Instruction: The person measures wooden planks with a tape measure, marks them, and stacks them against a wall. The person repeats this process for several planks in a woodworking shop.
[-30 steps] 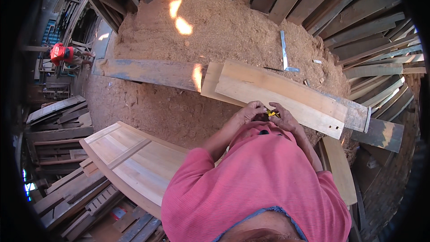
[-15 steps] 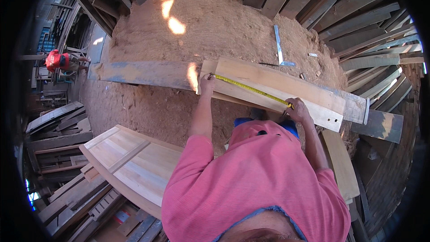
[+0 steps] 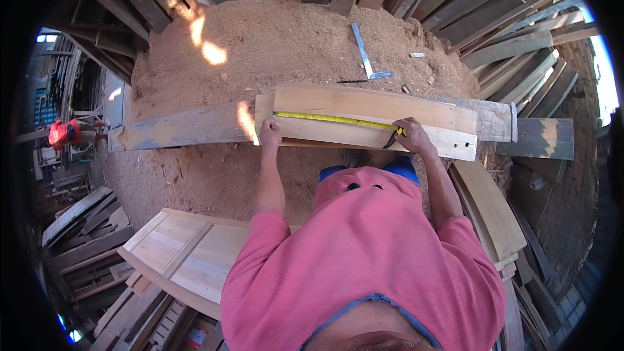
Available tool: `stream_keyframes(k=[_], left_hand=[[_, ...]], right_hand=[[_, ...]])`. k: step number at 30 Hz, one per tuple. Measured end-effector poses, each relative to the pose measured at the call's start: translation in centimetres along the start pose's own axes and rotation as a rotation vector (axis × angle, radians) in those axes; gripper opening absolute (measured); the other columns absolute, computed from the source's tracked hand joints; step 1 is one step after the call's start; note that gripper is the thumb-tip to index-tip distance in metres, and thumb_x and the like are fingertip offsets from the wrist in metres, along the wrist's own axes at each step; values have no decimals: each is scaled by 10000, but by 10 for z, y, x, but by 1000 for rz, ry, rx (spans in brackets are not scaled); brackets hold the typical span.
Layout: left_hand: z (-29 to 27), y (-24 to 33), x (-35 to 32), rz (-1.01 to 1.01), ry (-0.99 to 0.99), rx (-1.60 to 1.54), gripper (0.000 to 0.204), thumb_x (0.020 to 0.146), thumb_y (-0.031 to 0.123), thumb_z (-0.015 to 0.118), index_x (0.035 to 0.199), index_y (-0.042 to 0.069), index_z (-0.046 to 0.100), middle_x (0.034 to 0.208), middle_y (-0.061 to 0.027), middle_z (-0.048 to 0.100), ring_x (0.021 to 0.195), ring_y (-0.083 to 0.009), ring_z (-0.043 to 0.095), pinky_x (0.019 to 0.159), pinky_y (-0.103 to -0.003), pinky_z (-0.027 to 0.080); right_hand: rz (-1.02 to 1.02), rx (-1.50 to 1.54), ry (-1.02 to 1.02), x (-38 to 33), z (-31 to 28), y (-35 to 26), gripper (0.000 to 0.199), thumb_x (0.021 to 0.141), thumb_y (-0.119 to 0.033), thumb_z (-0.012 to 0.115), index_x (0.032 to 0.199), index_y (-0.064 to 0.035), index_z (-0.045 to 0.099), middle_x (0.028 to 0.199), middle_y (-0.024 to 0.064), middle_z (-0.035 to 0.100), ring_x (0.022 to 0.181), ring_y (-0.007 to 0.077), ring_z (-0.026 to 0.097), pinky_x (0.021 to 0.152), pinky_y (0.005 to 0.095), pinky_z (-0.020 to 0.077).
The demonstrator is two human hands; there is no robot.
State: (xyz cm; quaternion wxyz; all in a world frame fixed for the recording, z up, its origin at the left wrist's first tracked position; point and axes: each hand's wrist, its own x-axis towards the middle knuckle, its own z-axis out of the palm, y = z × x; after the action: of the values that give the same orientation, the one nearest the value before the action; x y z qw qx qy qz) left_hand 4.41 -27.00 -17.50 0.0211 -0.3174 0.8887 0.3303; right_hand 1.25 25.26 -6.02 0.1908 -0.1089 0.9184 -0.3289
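A pale wooden board (image 3: 364,131) with two dark holes near its right end lies across a long plank. Along it runs a yellow tape blade (image 3: 331,117), pulled out straight. My right hand (image 3: 416,136) is closed around the tape measure's case (image 3: 400,131), and a dark strap hangs below it. At the board's left end, my left hand (image 3: 271,133) is curled on the near edge, just below the blade's tip. The fingers under the edge are hidden. Another pale board (image 3: 383,103) lies alongside, on the far side.
A metal try square (image 3: 363,52) and a dark pencil-like stick (image 3: 352,81) lie on the sawdust beyond. A panelled wooden door (image 3: 188,247) rests at near left. Planks (image 3: 494,214) are stacked by my right side. A person in red (image 3: 64,134) is far left.
My left hand has slid off the tape's tip toward the board's near edge. The right hand still holds the tape case, the blade still out. The whole view has shifted and turned slightly.
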Motion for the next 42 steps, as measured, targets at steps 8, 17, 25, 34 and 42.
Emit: stream_keyframes(k=[8,17,25,34,42], left_hand=[[-2,13,-2,-10,-40,173,424,967,241,629,1337,48,556,1232,-249,644,1154,-406,631,1001,-486,504],[51,114,-120,294,0,483,773,873,295,671,1537,19,387,1584,-323,272,1450,-529,282,1186,-608,278],[115,202,-216,276,-321,505,800,865,358,684,1597,253,380,1644,-356,118,1522,-556,124,1242,-602,184],[161,260,-271,181,-472,521,821,873,413,699,1610,318,350,1660,-376,37,1537,-570,37,1257,-600,106],[162,278,-260,144,-558,608,844,888,497,672,1626,337,295,1620,-445,34,1521,-606,36,1254,-609,76]], right_hand=[[90,-57,45,-28,-30,61,454,737,-104,715,1190,-87,730,1248,197,676,1242,370,581,1080,445,473],[154,-60,27,-52,-68,122,474,743,-105,734,1215,-66,706,1224,198,689,1273,387,554,1111,446,446],[47,-38,-17,-58,-86,153,462,736,-125,725,1197,-84,718,1249,216,671,1258,398,564,1095,471,450],[5,-71,-148,-52,-100,173,488,746,-192,707,1229,-116,710,1271,229,658,1271,389,560,1098,464,451],[-33,-81,-148,-49,-109,183,489,743,-190,705,1227,-118,705,1173,180,711,1210,372,584,1059,467,462]])
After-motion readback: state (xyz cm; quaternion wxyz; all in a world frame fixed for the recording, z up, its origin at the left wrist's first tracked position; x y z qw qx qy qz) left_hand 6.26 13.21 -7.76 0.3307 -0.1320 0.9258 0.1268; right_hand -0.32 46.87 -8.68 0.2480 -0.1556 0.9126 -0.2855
